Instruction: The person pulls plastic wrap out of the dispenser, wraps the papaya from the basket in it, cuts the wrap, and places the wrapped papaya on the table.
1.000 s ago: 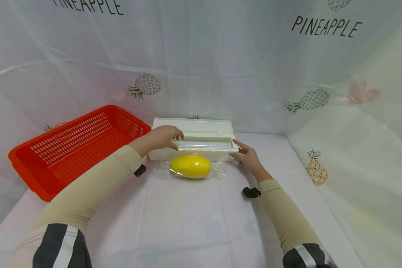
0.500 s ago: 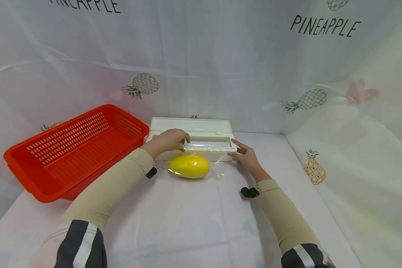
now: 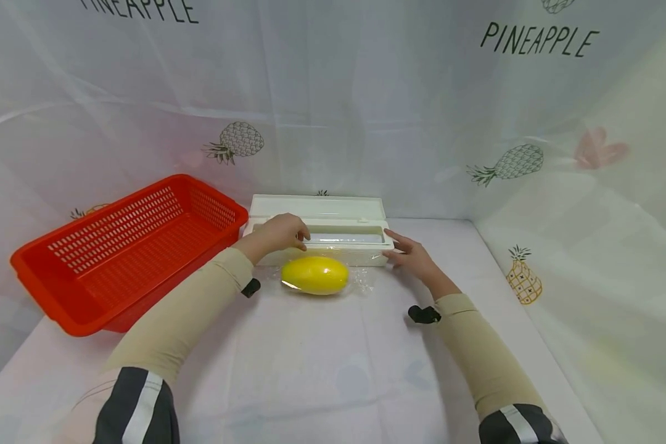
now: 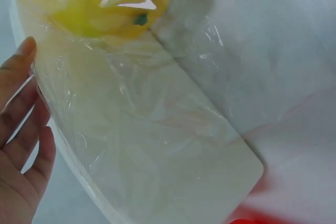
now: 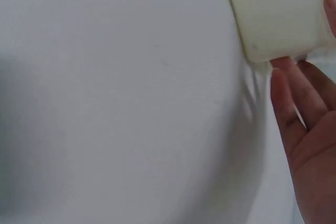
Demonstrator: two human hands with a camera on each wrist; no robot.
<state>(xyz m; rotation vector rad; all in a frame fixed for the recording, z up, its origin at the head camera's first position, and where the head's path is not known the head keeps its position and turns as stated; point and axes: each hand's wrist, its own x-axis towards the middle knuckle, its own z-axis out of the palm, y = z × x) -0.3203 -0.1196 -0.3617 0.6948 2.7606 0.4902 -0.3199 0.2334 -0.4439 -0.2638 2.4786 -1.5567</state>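
A white cling film dispenser (image 3: pixel 341 254) stands near the back wall, its lid (image 3: pixel 319 207) raised and a pale roll (image 3: pixel 346 237) lying inside. In front of it sits a yellow oval fruit (image 3: pixel 314 275) under clear film (image 3: pixel 361 280); a small green tip shows in the left wrist view. My left hand (image 3: pixel 277 235) reaches over the dispenser's left part, fingers loosely bent. In the left wrist view a fingertip (image 4: pixel 26 46) touches the film at the box's edge. My right hand (image 3: pixel 416 259) holds the dispenser's right end (image 5: pixel 278 19), thumb and fingers around the corner.
To the left a red slotted basket (image 3: pixel 69 314) stands tilted beside the dispenser, behind my left forearm. A pale cloth covers the table (image 3: pixel 305 370). A sheet printed with pineapples (image 3: pixel 422 123) hangs behind and along the right side.
My left hand has moved right along the dispenser over the first half second and then stayed. My right wrist has shifted slightly right, and the film beside that hand hangs less stretched.
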